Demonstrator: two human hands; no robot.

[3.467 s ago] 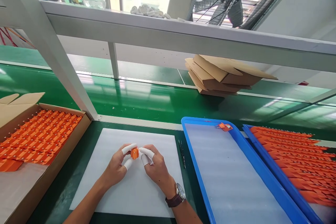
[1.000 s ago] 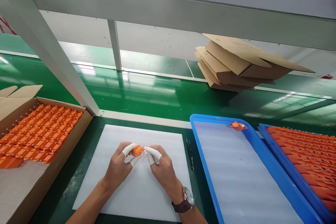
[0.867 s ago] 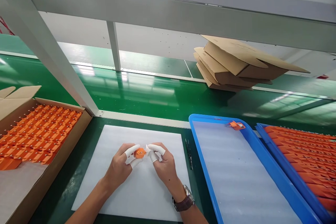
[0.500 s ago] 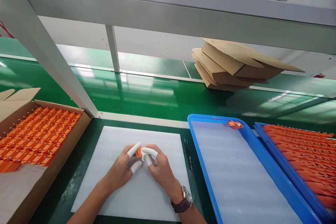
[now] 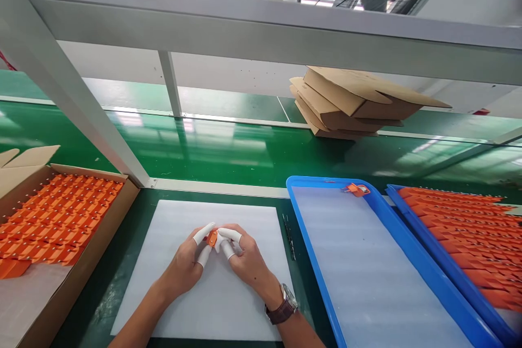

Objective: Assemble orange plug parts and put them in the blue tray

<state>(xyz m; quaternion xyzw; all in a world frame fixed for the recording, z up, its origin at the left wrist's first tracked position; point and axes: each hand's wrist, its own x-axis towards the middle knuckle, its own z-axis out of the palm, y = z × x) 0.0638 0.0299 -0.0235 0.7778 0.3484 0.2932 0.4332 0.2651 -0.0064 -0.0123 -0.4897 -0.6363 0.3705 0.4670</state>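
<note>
A small orange plastic plug (image 5: 212, 238) is held over the white sheet (image 5: 163, 261). My left hand (image 5: 187, 263) pinches it between thumb and forefinger, the fingers wearing white finger cots. From the other side, my right hand (image 5: 247, 258) presses against the plug, its cotted fingers closed around a scrap of white cloth-like material (image 5: 219, 241). Fingers hide much of the plug and the white scrap. A watch is on my right wrist. Thin dark tweezers (image 5: 289, 236) lie just right of the sheet.
At left stands an open cardboard box (image 5: 98, 234) with rows of orange plugs. A blue tray (image 5: 316, 272) at right carries one orange plug (image 5: 358, 190); another blue tray (image 5: 457, 266) beyond is filled with them. Folded cardboard boxes (image 5: 346, 100) are stacked behind, under a metal frame (image 5: 244, 32).
My left thumb has come up against the plug, which now shows a flatter, broader face. Both hands stay close together over the sheet. The camera view has shifted slightly.
</note>
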